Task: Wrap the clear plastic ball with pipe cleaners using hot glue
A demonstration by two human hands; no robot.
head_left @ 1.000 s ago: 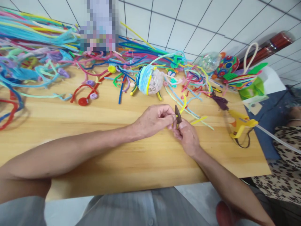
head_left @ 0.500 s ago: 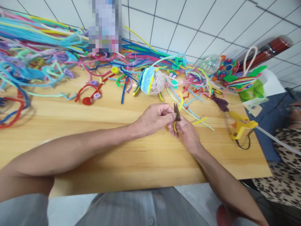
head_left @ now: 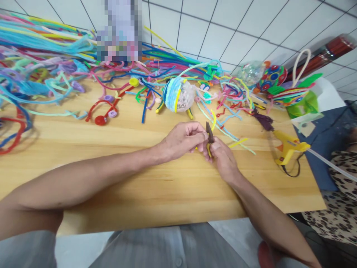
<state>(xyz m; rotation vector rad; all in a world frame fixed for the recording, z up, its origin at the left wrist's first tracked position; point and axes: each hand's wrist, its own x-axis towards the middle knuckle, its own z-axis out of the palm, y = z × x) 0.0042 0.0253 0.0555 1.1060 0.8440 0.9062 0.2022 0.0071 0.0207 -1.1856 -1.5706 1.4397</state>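
My right hand (head_left: 225,158) is closed around a small pair of pliers (head_left: 209,133) with dark jaws and yellow handles, the jaws pointing up and away from me. Beside it my left hand (head_left: 185,138) is pinched, its fingertips at the pliers' jaws. A bit of yellow pipe cleaner (head_left: 196,148) shows under the left fingers; most of it is hidden. Just beyond both hands sits a clear ball partly wrapped in blue, white and yellow pipe cleaner (head_left: 178,95). Short yellow pipe cleaner pieces (head_left: 238,142) lie to the right of the pliers.
Loose pipe cleaners (head_left: 47,41) heap along the tiled wall. A yellow glue gun (head_left: 290,147) lies at the table's right side, near decorated balls (head_left: 273,77) and a clear ball (head_left: 252,72). A red pipe cleaner loop (head_left: 102,111) lies left. Another person in a spotted garment (head_left: 341,175) sits at right.
The pliers have turned slightly and their jaws look closer together. Yellow now shows beneath my left fingers. Both hands stay nearly in place; the view has shifted a little.
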